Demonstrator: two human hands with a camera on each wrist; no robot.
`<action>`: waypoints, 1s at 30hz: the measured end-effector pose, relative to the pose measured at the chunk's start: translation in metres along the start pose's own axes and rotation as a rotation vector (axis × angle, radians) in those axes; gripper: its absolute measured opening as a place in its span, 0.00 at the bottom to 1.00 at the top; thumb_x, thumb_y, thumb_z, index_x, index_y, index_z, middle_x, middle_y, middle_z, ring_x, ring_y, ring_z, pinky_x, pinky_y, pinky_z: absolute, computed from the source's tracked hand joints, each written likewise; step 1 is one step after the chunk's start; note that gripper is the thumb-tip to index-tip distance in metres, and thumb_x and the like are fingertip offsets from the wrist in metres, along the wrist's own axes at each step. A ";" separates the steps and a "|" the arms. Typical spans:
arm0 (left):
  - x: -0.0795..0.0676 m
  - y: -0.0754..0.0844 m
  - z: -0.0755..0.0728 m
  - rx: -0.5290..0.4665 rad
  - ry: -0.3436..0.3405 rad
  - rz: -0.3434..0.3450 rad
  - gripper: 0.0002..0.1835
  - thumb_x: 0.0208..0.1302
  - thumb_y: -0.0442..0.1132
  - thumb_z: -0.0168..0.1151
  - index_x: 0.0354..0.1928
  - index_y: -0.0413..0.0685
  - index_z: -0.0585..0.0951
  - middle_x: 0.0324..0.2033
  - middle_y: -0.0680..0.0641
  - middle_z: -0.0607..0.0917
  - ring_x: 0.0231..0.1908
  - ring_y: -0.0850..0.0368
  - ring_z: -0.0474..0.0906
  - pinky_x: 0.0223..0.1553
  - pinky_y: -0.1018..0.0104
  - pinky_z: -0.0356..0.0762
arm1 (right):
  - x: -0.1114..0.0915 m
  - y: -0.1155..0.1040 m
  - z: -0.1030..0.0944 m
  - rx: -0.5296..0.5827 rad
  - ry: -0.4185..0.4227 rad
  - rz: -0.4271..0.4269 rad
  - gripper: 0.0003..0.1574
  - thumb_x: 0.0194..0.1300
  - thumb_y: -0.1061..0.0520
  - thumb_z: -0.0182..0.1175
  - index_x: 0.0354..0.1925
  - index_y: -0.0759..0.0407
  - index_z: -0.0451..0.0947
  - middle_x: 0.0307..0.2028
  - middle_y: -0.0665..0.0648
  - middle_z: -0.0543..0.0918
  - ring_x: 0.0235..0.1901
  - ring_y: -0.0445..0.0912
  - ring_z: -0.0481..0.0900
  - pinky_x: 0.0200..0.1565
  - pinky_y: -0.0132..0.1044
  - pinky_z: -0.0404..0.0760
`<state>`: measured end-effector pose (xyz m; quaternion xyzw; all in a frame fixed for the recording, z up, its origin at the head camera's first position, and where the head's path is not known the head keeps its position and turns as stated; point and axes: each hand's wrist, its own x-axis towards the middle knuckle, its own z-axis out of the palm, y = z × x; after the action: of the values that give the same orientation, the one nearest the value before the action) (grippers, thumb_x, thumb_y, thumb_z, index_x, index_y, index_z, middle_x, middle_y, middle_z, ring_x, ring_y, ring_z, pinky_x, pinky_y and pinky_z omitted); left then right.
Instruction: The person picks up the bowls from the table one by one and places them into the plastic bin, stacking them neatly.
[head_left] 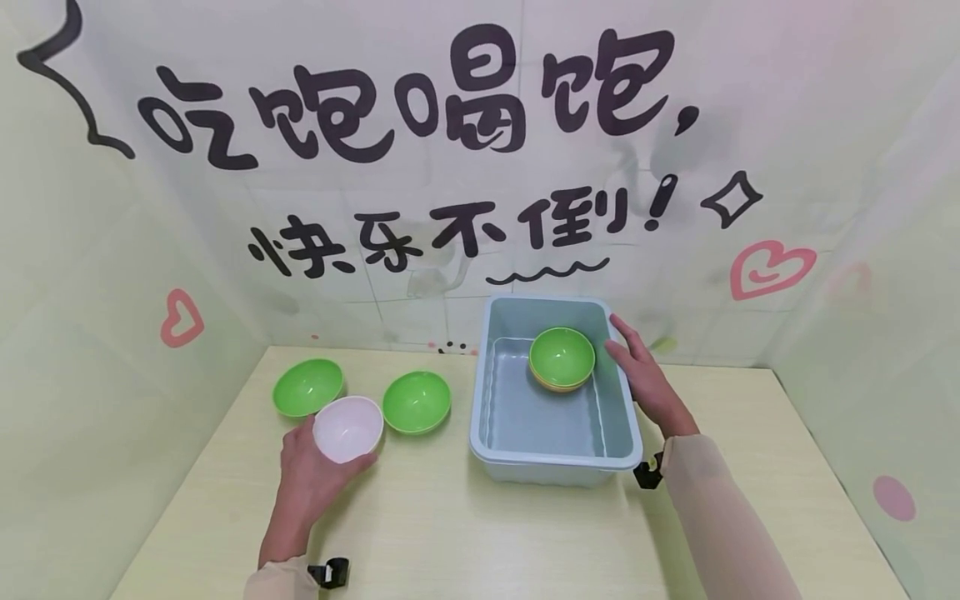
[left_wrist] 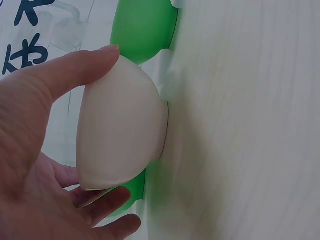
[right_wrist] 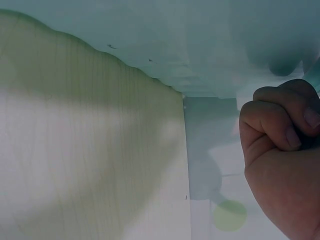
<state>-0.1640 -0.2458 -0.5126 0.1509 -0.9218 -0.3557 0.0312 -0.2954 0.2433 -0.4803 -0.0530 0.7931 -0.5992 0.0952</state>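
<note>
My left hand (head_left: pixel 315 471) grips a small white bowl (head_left: pixel 348 429) by its sides, thumb on the near side and fingers on the far side in the left wrist view. That bowl (left_wrist: pixel 120 125) is upright, at or just above the tabletop. Behind it stand two green bowls, one to the left (head_left: pixel 308 388) and one to the right (head_left: pixel 417 402). My right hand (head_left: pixel 648 379) holds the right rim of a light blue plastic basin (head_left: pixel 555 461). Inside the basin, a green bowl (head_left: pixel 562 357) is stacked on an orange-yellow one, near the right wall.
The pale wooden table (head_left: pixel 420 533) is enclosed by printed white curtains (head_left: pixel 480 192) at the back and both sides. The basin stands close to the back curtain. Each wrist wears a black strap mount (head_left: pixel 330 572).
</note>
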 end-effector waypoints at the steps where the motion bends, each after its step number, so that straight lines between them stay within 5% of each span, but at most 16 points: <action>1: 0.000 0.000 0.000 -0.006 0.001 0.001 0.65 0.46 0.52 0.82 0.77 0.33 0.51 0.70 0.24 0.56 0.67 0.27 0.59 0.64 0.29 0.67 | 0.000 0.000 0.000 -0.002 -0.001 -0.002 0.43 0.78 0.31 0.43 0.81 0.29 0.39 0.79 0.63 0.53 0.60 0.65 0.77 0.47 0.47 0.87; 14: -0.004 -0.001 -0.002 -0.057 0.007 -0.009 0.64 0.48 0.50 0.80 0.78 0.34 0.49 0.71 0.26 0.54 0.63 0.28 0.67 0.65 0.31 0.69 | 0.002 0.002 0.000 -0.004 0.008 0.010 0.43 0.77 0.29 0.43 0.81 0.28 0.39 0.79 0.62 0.54 0.61 0.65 0.77 0.47 0.48 0.87; 30: -0.007 0.003 -0.011 -0.099 -0.002 -0.026 0.68 0.49 0.53 0.80 0.79 0.32 0.44 0.72 0.25 0.53 0.66 0.26 0.63 0.67 0.29 0.65 | 0.001 0.002 0.000 0.000 0.005 0.003 0.43 0.77 0.30 0.43 0.81 0.29 0.39 0.79 0.63 0.53 0.61 0.65 0.77 0.46 0.47 0.87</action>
<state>-0.1564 -0.2483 -0.5021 0.1608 -0.9010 -0.4016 0.0330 -0.2965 0.2438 -0.4819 -0.0503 0.7936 -0.5991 0.0939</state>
